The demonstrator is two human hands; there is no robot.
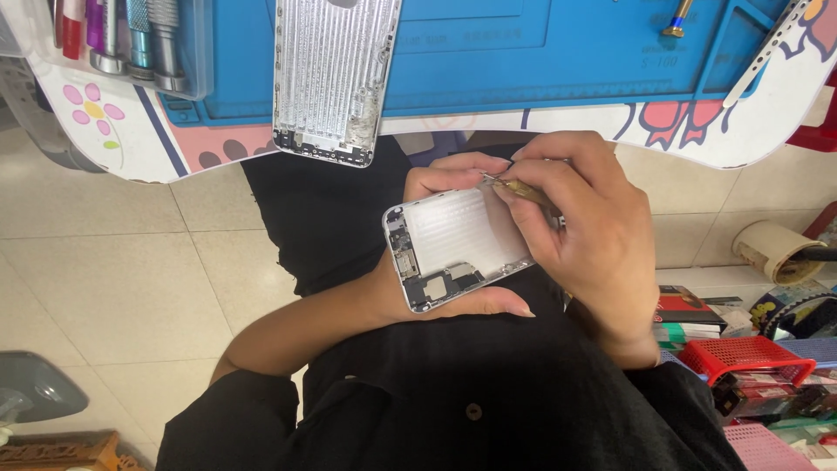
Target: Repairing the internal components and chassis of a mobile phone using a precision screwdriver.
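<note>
**A:** What is the person doing right now?

**B:** Seen from above, the left hand point(436, 292) cups an opened phone housing point(453, 247) over the lap, below the edge of the bench point(697, 139). Thumb and fingers wrap its sides. The right hand point(584, 235) pinches a thin brass-handled tool point(523, 189), its tip touching the housing's upper right corner. I judge this to be fine work on a small part or screw at that corner.

**A:** What does the next move call for?

**B:** Probably a steady grip and light, exact pressure at the tip; the housing rests only in the palm, so it could slip.

**A:** How does the housing look?

**B:** A silver shell, inside facing up, tilted. Most of it is a pale, bare panel; small dark and metal parts cluster along its left and lower end.

**A:** Anything nearby?

**B:** A second silver housing point(333, 78) lies on a blue work mat point(558, 61) on the bench, overhanging its edge. Screwdriver handles point(131, 39) sit in a tray at top left.
</note>
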